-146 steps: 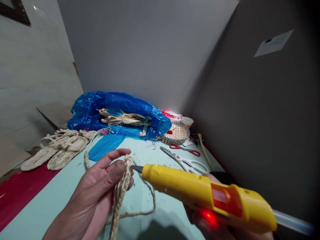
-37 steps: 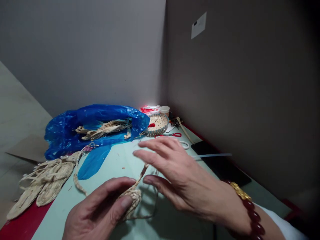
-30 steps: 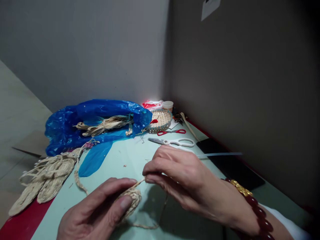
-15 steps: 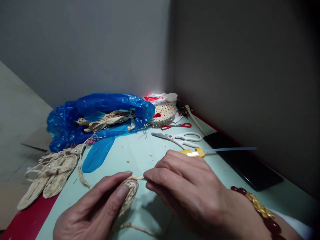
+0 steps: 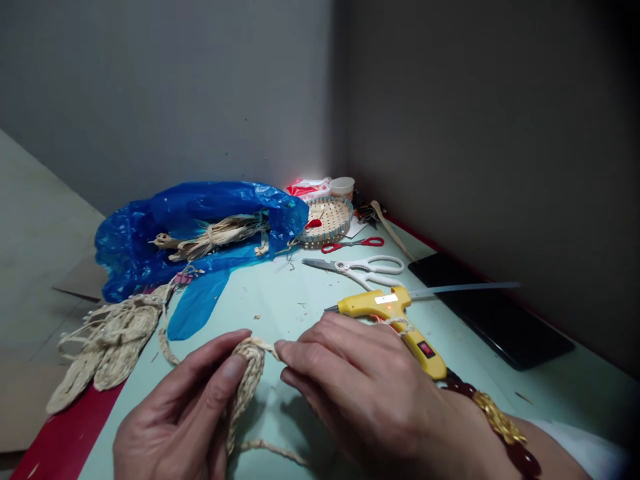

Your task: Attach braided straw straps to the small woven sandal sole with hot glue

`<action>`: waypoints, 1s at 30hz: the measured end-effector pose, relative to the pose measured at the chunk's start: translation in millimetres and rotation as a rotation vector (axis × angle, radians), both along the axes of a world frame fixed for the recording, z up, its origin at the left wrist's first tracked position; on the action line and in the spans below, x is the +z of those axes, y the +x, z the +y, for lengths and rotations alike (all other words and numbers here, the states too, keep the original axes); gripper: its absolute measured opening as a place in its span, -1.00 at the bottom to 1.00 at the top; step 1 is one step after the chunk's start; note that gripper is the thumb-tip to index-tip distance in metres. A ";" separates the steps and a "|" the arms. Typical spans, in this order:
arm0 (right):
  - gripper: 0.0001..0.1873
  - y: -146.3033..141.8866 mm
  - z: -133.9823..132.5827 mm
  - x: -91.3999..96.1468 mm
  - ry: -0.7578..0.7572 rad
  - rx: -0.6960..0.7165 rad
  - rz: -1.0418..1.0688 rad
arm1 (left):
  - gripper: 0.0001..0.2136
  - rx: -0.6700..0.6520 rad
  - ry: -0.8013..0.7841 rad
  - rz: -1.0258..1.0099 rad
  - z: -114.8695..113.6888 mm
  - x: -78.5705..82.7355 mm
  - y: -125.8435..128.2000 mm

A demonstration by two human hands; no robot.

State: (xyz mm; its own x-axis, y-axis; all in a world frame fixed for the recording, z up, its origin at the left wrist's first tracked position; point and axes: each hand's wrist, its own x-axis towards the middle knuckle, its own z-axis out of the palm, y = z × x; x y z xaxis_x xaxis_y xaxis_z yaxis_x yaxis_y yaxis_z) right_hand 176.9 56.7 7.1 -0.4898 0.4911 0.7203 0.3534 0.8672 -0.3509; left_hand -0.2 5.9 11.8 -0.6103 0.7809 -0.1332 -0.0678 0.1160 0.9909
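Between thumb and fingers, my left hand (image 5: 183, 410) grips a coiled sole of braided straw (image 5: 250, 373), its near end hidden by the hand. From the sole's top edge a strand of braid (image 5: 268, 347) runs a short way to my right hand (image 5: 355, 387), which pinches it between thumb and forefinger. Below the hands a loose length of braid (image 5: 273, 450) trails over the table. Just beyond my right hand lies a yellow glue gun (image 5: 373, 305) with a glue stick in its back, its handle partly behind the wrist.
White scissors (image 5: 363, 268) and red-handled scissors (image 5: 353, 245) lie farther back. A black phone (image 5: 493, 317) is at the right. A blue plastic bag (image 5: 200, 197) holds bundled straw; woven straw sandals (image 5: 107, 347) lie left. A shallow woven basket (image 5: 327, 220) and a cup (image 5: 343, 187) stand at the corner.
Both hands and the sole have shifted slightly left. My right hand has come lower, uncovering more of the glue gun. Both grips stay closed.
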 end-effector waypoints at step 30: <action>-0.71 -13.3 -11.9 -8.0 0.144 -0.023 0.000 | -0.45 0.140 0.041 -0.287 17.0 6.1 16.5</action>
State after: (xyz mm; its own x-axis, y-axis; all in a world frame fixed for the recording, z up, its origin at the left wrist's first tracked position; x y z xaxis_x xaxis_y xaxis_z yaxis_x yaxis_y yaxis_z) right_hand 163.7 44.9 -0.9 -0.4795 0.3940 0.7842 0.3736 0.9002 -0.2239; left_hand 16.3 22.9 17.9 -0.6546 0.7000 -0.2856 -0.3575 0.0462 0.9328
